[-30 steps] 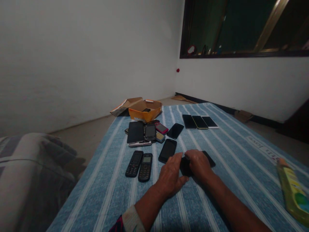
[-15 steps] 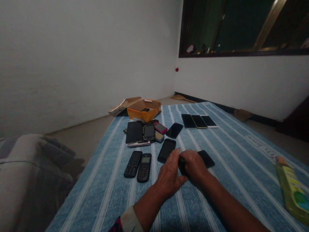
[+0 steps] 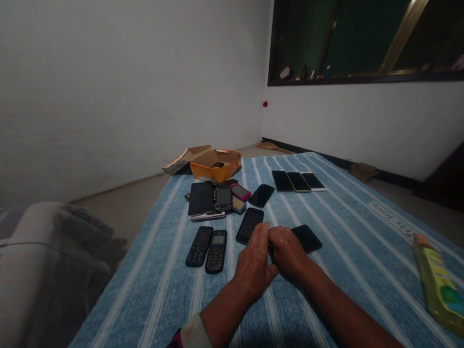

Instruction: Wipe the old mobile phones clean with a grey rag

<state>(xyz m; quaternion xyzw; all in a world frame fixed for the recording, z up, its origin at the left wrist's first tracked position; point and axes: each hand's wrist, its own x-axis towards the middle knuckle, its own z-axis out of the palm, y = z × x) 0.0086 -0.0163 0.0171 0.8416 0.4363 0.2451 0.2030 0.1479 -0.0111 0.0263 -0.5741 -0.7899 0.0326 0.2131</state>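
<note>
My left hand point(image 3: 253, 265) is held with its fingers stretched out and thumb apart, its fingertips over the lower edge of a black touchscreen phone point(image 3: 250, 223). Right beside it, my right hand point(image 3: 287, 249) is curled closed, knuckles up. A narrow dark strip shows between the two hands; what the curled fingers hold is hidden. Another black phone point(image 3: 306, 238) lies just beyond the right hand, partly covered by it. To the left of my hands, a black keypad phone point(image 3: 199, 246) and a second keypad phone point(image 3: 216, 252) lie side by side on the striped cloth point(image 3: 163, 290).
Farther back is a pile of phones point(image 3: 201, 198), with an open orange box point(image 3: 213, 171) behind it. A single black phone point(image 3: 262, 195) lies beside the pile. Three phones point(image 3: 299, 182) form a row at the back right. A bottle of yellowish liquid point(image 3: 437, 285) lies at the right.
My right hand has turned slightly and covers more of the dark strip between the hands. The left hand has barely shifted. The surrounding phones lie as before.
</note>
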